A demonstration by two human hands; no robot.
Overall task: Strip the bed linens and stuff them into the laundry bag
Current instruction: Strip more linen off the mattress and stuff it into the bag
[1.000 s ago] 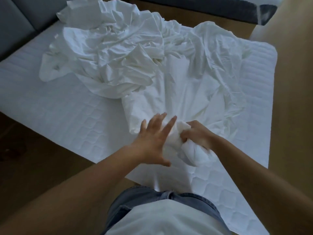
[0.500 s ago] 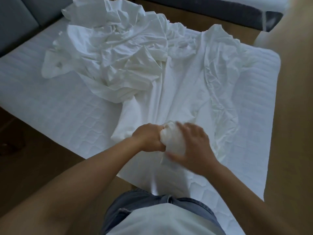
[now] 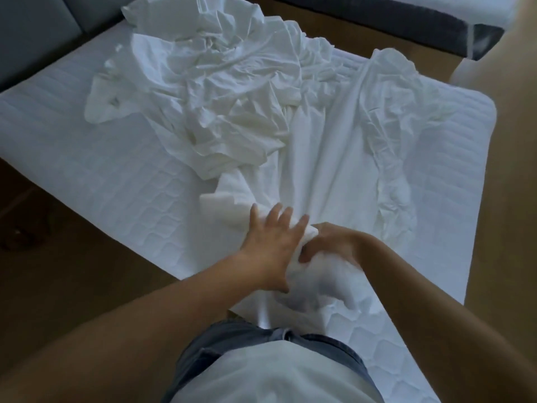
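Sheet [image 3: 319, 170] — apparently bunched — in right hand [image 3: 329, 245]

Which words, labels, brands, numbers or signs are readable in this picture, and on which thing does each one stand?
None: no text can be read anywhere.
The sheet, the quilted mattress pad, the jeans and the shirt show no lettering, label or number.

Worn on the head, wide-angle, facing forward and down across the mattress [image 3: 101, 175], close above left hand [image 3: 271, 245] and right hand [image 3: 331, 245]
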